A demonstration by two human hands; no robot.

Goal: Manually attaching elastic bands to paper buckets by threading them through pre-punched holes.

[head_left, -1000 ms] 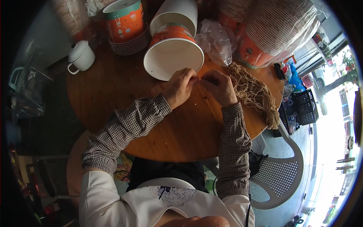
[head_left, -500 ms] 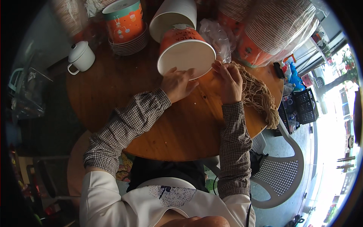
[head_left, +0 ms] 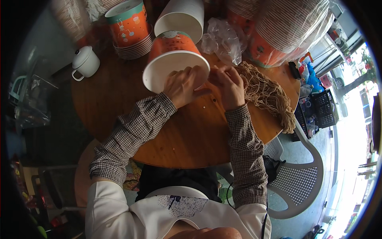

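Observation:
A paper bucket (head_left: 174, 44), orange outside with a green band and white inside, lies tipped with its wide mouth towards me. My left hand (head_left: 182, 85) reaches into that mouth, its fingers bent against the inner wall near the right side of the rim. Just right of the rim is my right hand (head_left: 229, 84), with thumb and fingers pinched together. Whatever they pinch is too small to make out. Beside this hand lies a bundle of beige cord (head_left: 266, 93), its strands loose on the wooden table (head_left: 187, 135).
Behind the bucket lies a stack of white paper buckets (head_left: 183, 18). An orange bucket stack (head_left: 126, 30) stands left of it, near a white lidded mug (head_left: 86, 63). Clear plastic wrap (head_left: 225, 40) and wrapped buckets (head_left: 284, 32) occupy the back right. A grey chair (head_left: 296, 183) stands right.
The bucket has shifted left and a little nearer, its mouth turning with it. My right hand has moved slightly left, staying close to the rim. My left hand reaches further into the mouth.

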